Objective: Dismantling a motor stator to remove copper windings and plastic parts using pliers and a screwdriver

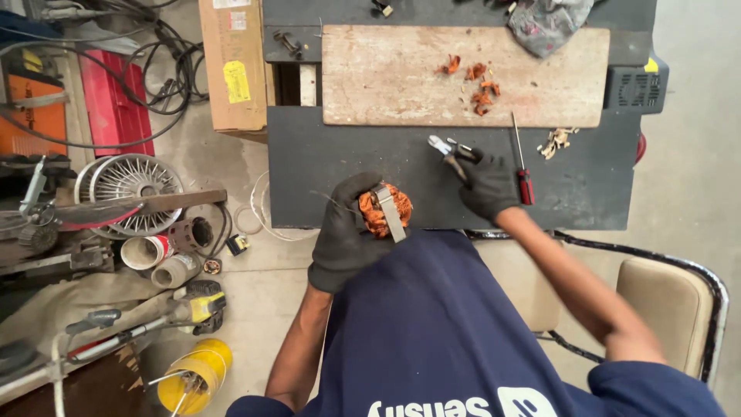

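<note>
My left hand (pixel 345 232), in a black glove, grips a round motor stator (pixel 384 208) wound with orange copper wire and a grey metal band, held at the near edge of the dark workbench (pixel 324 170). My right hand (pixel 488 185), also gloved, holds small pliers (pixel 448 150) whose metal jaws point up and left, about a hand's width to the right of the stator. A red-handled screwdriver (pixel 522 158) lies on the bench just right of my right hand.
A worn wooden board (pixel 386 77) at the back of the bench carries orange wire scraps (pixel 475 81). A rag (pixel 548 22) lies at the back right. On the floor at left are a cardboard box (pixel 233 62), a fan grille (pixel 133 179), cables and tools. A padded chair (pixel 668 293) is under me.
</note>
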